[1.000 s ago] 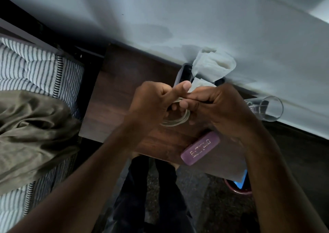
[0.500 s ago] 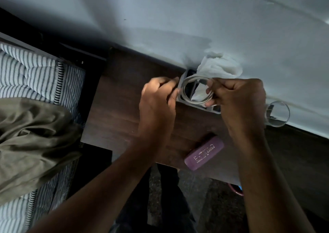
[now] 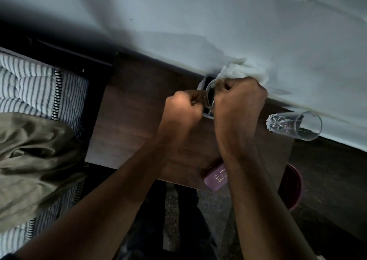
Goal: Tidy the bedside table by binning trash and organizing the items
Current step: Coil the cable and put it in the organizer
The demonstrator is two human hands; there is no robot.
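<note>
Both hands grip a coiled white cable (image 3: 209, 98), thin loops bunched tight between them: the left hand (image 3: 183, 110) and right hand (image 3: 239, 104) curl into fists around it, above the grey tray (image 3: 202, 84) at the table's (image 3: 135, 110) back edge.

The coiled white cable (image 3: 209, 98) is pinched between the left hand (image 3: 181, 111) and the right hand (image 3: 239, 108), directly over the grey organiser tray (image 3: 204, 84) at the back of the dark wooden desk (image 3: 135, 116); a crumpled white tissue (image 3: 243, 71) sits on the tray's far side, against the wall; a clear drinking glass (image 3: 296, 125) lies on its side at the desk's right edge, mouth to the right; a purple case (image 3: 215, 177) lies flat at the near edge, partly hidden by the right forearm; a maroon bin (image 3: 294, 188) stands on the floor just right of the desk.
</note>
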